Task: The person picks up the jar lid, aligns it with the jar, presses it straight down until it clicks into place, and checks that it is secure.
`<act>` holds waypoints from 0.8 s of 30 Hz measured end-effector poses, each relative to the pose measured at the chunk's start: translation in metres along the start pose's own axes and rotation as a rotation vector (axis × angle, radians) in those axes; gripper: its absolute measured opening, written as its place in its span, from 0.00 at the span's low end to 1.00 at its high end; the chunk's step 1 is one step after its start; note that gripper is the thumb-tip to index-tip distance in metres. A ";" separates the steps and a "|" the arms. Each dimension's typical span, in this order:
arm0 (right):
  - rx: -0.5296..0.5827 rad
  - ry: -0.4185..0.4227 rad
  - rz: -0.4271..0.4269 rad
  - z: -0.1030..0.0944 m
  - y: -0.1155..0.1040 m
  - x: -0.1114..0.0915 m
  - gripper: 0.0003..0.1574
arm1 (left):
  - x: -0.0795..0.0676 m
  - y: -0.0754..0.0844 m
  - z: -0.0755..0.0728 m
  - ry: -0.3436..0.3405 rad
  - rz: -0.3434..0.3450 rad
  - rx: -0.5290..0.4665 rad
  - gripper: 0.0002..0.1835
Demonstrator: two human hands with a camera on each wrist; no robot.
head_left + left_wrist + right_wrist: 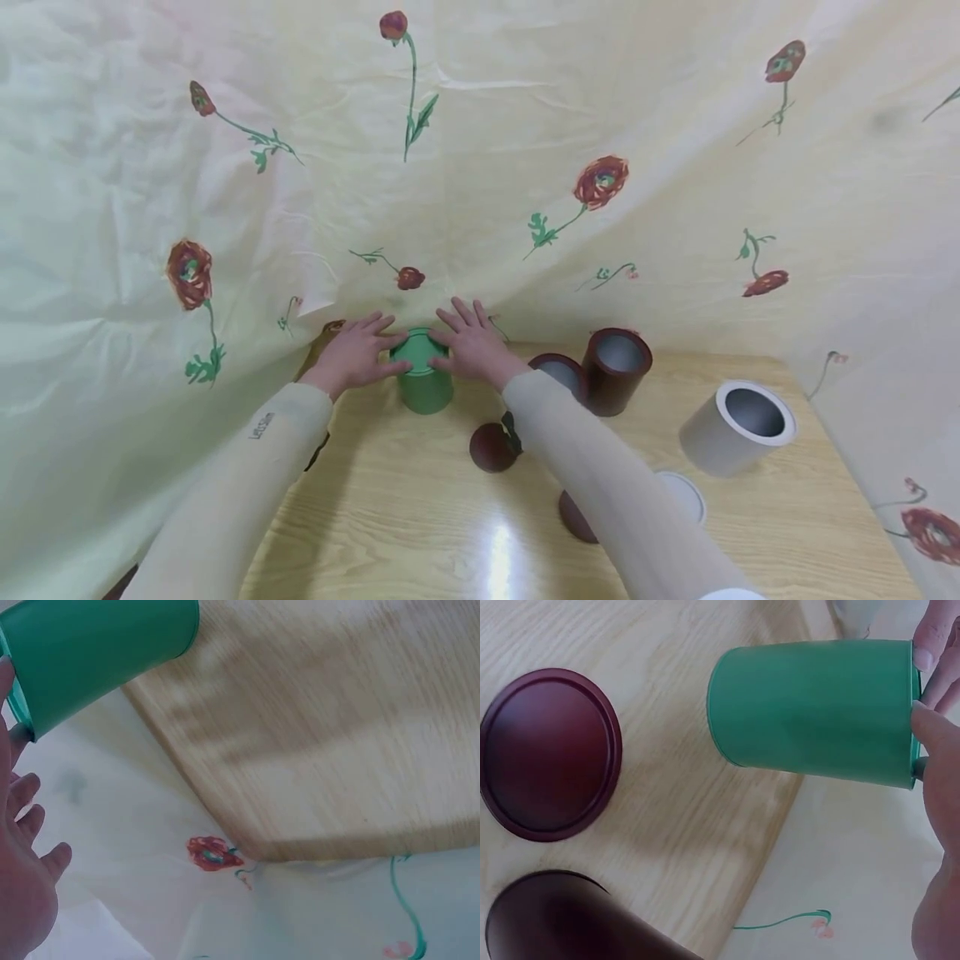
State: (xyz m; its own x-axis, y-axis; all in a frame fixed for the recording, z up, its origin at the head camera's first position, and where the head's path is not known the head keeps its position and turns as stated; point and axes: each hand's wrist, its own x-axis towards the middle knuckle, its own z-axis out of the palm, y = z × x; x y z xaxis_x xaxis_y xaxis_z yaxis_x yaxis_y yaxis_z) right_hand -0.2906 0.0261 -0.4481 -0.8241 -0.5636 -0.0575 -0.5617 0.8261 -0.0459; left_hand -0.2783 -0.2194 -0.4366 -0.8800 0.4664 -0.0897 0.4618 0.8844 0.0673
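A green canister stands upright near the table's far edge, with a green lid on its top. My left hand is at the lid's left side, fingers spread and thumb lying over the top. From the right, my right hand touches the lid with its thumb and index finger while the other fingers stretch out past it. The right wrist view shows the smooth side of the canister with right fingertips at its rim. In the left wrist view, the left fingers reach the canister's rim at the frame's edge.
Two open dark red canisters stand right of my right hand. Nearer me lie a dark red lid and another dark red lid, partly behind my right sleeve. An open white canister and a white lid are farther right. Flowered cloth hangs behind.
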 end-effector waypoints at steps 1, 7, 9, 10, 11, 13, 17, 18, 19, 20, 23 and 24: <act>-0.006 0.011 -0.003 0.001 0.001 -0.001 0.43 | 0.000 0.000 0.001 0.006 0.003 -0.001 0.38; -0.005 0.078 -0.028 0.001 0.004 -0.007 0.44 | -0.004 -0.002 0.002 0.046 0.015 -0.016 0.39; 0.008 0.100 -0.035 -0.002 0.006 -0.012 0.44 | -0.005 -0.002 0.000 0.063 0.020 -0.023 0.39; 0.017 0.108 -0.039 -0.004 0.006 -0.015 0.44 | -0.006 -0.002 -0.002 0.071 0.023 -0.024 0.39; 0.027 0.116 -0.045 -0.006 0.006 -0.018 0.44 | -0.008 -0.001 -0.003 0.075 0.029 -0.027 0.39; 0.047 0.125 -0.052 -0.009 0.008 -0.023 0.43 | -0.010 0.000 -0.006 0.082 0.045 -0.029 0.39; 0.064 0.143 -0.066 -0.013 0.012 -0.036 0.42 | -0.016 0.004 -0.010 0.092 0.089 -0.012 0.40; 0.063 0.149 -0.069 -0.013 0.013 -0.040 0.42 | -0.018 0.005 -0.010 0.096 0.099 -0.008 0.40; 0.062 0.154 -0.071 -0.013 0.014 -0.044 0.42 | -0.020 0.007 -0.010 0.104 0.111 -0.002 0.40; 0.067 0.157 -0.073 -0.013 0.016 -0.047 0.42 | -0.021 0.008 -0.010 0.115 0.123 0.004 0.39; 0.082 0.176 -0.084 -0.013 0.017 -0.058 0.43 | -0.027 0.011 -0.009 0.151 0.153 0.021 0.39; 0.080 0.185 -0.088 -0.013 0.017 -0.062 0.43 | -0.030 0.012 -0.008 0.163 0.164 0.027 0.39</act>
State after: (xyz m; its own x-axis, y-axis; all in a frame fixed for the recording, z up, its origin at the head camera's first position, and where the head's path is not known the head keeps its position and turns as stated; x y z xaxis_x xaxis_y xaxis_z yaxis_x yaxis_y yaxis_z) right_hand -0.2504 0.0752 -0.4322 -0.7756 -0.6168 0.1338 -0.6306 0.7665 -0.1217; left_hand -0.2475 -0.2225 -0.4247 -0.7984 0.5966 0.0818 0.6008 0.7984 0.0408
